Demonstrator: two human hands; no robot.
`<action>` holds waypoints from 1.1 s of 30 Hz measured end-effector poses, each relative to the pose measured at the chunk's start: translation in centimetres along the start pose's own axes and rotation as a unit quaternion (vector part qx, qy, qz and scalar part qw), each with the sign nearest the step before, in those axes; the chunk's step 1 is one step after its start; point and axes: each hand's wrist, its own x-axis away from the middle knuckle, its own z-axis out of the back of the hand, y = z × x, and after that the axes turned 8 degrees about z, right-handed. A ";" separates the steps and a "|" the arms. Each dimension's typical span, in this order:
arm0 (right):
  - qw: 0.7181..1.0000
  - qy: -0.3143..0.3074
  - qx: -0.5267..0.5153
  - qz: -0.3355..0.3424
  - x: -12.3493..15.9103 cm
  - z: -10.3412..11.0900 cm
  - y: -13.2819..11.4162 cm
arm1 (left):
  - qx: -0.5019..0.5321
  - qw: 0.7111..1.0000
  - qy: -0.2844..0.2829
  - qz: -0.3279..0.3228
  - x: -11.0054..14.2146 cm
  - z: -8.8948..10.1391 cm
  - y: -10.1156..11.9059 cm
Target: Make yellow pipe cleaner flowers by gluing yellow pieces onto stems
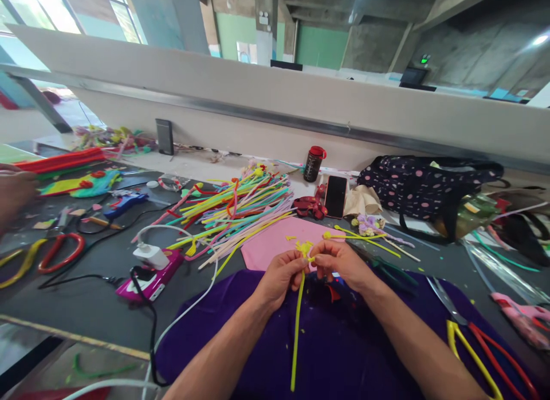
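Note:
Between my two hands is a yellow pipe-cleaner flower (pixel 297 331), its long fuzzy stem hanging straight down over dark purple cloth. My left hand (pixel 283 272) pinches the stem just under the bunched yellow head. From the other side, the thumb and fingers of my right hand (pixel 339 262) close on a small yellow piece at the head's edge. Behind them lies a pink sheet (pixel 268 239), with loose yellow pipe cleaners (pixel 373 238) at its right. A large pile of coloured pipe cleaners (pixel 240 202) spreads beyond my left hand.
A purple power strip (pixel 150 282) with cables stands left. Red-handled scissors (pixel 62 254) lie farther left; another pair (pixel 466 322) rests at right. A phone (pixel 336 196), a red-lidded bottle (pixel 314 164) and a patterned bag (pixel 421 188) line the back. Another person's hand (pixel 15 196) shows at far left.

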 end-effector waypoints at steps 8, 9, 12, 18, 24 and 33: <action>1.000 -0.017 -0.003 -0.012 0.3 -0.5 0.2 | -0.008 1.000 -0.014 -0.005 0.3 -0.1 0.0; 1.000 -0.021 -0.008 -0.014 0.3 -0.4 0.3 | -0.008 1.000 -0.018 -0.005 0.3 0.0 0.0; 0.999 -0.038 -0.022 -0.021 0.3 -0.1 0.5 | -0.010 1.000 -0.027 -0.007 0.4 -0.1 0.0; 0.998 -0.051 -0.033 -0.025 0.3 0.2 0.7 | -0.007 1.000 -0.025 -0.006 0.6 -0.3 0.0; 0.999 -0.033 -0.011 -0.013 0.1 0.0 0.5 | 0.002 1.000 -0.010 0.003 0.4 -0.3 0.0; 0.965 -0.011 0.259 0.033 0.1 4.3 -0.4 | 0.015 1.000 0.004 0.014 -0.4 0.4 0.3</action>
